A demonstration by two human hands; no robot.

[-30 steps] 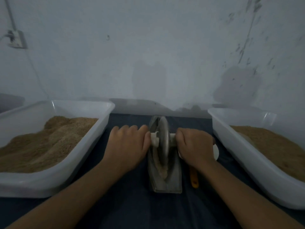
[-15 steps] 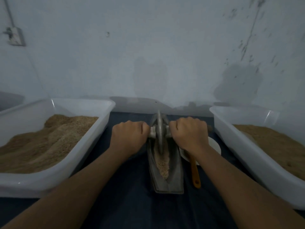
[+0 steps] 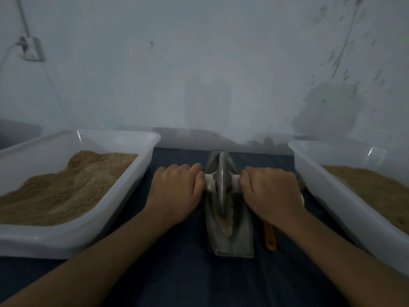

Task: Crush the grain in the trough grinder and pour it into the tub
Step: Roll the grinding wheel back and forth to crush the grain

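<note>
1. Trough grinder (image 3: 230, 235): a metal boat-shaped trough lying lengthwise on the dark desk (image 3: 181, 273), its narrow channel keeping the grain (image 3: 226, 218) under the wheel.
2. Wheel (image 3: 222, 185): a metal disc standing on edge in the trough, on a pale axle (image 3: 210, 182) that juts out either side as handles.
3. Left hand (image 3: 177, 191): left of the wheel, fingers curled round the axle stub, knuckles up, forearm reaching straight in.
4. Right hand (image 3: 270, 191): right of the wheel, gripping the other stub likewise; the matched hold likely keeps the disc upright while rolling.
5. Left tub (image 3: 141, 173): white, well left of the grinder, heaped with tan meal.
6. Right tub (image 3: 332, 196): white, right of the grinder, also part-filled; which one takes the pour I cannot tell.
7. Orange handle (image 3: 270, 238): just right of the trough, partly under the right wrist.
</note>
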